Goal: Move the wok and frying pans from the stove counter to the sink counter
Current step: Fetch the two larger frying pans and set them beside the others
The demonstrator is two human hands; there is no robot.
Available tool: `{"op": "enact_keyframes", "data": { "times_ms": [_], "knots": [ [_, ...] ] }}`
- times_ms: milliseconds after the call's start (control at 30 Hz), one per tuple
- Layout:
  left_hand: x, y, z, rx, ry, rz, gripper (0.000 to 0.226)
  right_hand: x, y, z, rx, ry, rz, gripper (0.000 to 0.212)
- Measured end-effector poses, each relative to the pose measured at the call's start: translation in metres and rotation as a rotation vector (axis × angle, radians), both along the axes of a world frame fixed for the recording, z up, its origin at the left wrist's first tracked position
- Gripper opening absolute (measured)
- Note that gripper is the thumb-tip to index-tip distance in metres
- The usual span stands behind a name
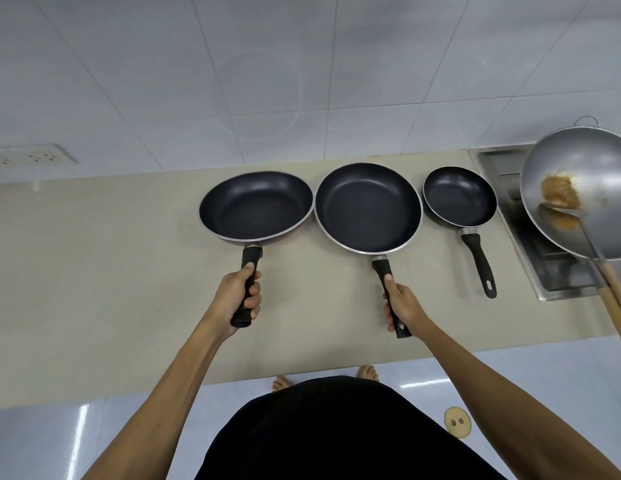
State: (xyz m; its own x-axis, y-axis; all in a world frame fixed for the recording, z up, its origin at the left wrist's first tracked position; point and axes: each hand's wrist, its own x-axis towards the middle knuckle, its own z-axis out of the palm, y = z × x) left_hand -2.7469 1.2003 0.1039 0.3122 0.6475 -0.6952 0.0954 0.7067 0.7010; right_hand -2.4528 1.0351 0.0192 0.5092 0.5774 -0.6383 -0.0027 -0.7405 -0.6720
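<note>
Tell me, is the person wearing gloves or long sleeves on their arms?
No gloves and no long sleeves. The left hand and right hand are bare, with no rings or watch in view, and both forearms are uncovered up to the frame's edge. Lower down, dark clothing covers the body.

My left hand (238, 299) grips the handle of the left pan (256, 206); my right hand (401, 306) grips the middle pan (368, 207). A small pan (460, 196) sits beside them on the counter (94, 254), and the wok (579, 192), spatula (565, 213) inside, stands on the stove (531, 251).
</note>
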Motion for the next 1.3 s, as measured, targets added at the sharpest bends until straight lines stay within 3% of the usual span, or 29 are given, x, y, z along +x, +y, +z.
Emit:
{"op": "enact_keyframes", "data": {
  "times_ms": [567,800,1300],
  "knots": [
    [-0.019,0.008,-0.054,-0.02,0.096,-0.075,0.042,-0.001,0.001,0.0,-0.012,-0.001,-0.003,0.058],
    [-0.023,0.007,-0.084,-0.064,0.204,-0.054,0.041,0.0,0.001,0.001,-0.044,0.009,0.008,0.054],
    [-0.015,0.001,-0.1,-0.033,0.207,-0.072,0.039,-0.01,0.004,0.016,-0.125,-0.089,0.034,0.047]
  ]
}}
